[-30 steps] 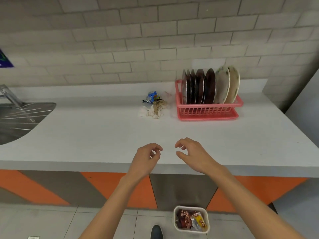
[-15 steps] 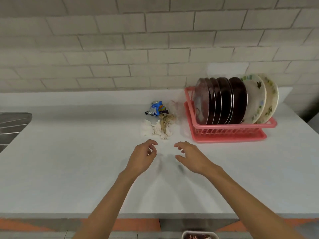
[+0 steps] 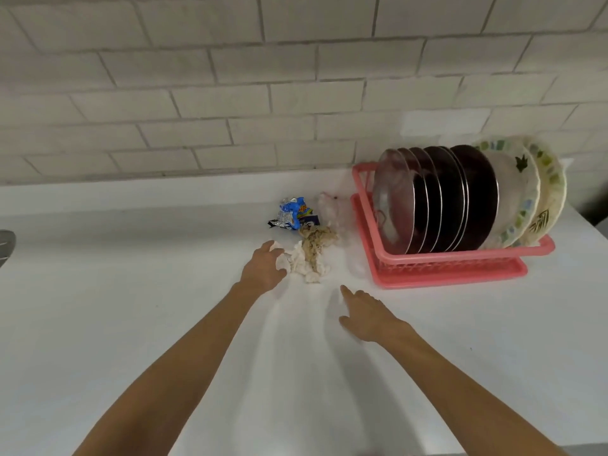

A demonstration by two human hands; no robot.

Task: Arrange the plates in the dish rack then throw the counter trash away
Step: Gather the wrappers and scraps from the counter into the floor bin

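Note:
A pink dish rack [image 3: 460, 269] stands at the back right of the white counter [image 3: 131, 324], filled with several upright dark plates [image 3: 460, 199] and two pale patterned plates [image 3: 526, 199]. Left of it lies a trash pile: crumpled white and stained tissue [image 3: 312, 255], a blue snack wrapper [image 3: 292, 213] and a clear plastic bag [image 3: 335, 209]. My left hand [image 3: 265, 269] reaches the tissue's left edge, fingers loosely extended and touching it. My right hand [image 3: 365, 312] hovers lower right of the tissue, fingers relaxed, holding nothing.
A tiled wall [image 3: 230, 93] backs the counter. The edge of a metal sink [image 3: 6, 245] shows at the far left. The counter's right edge runs just beyond the rack.
I have stepped closer, so the floor and bin dropped out of view. Both hands moved forward over the counter; the left one has reached the tissue.

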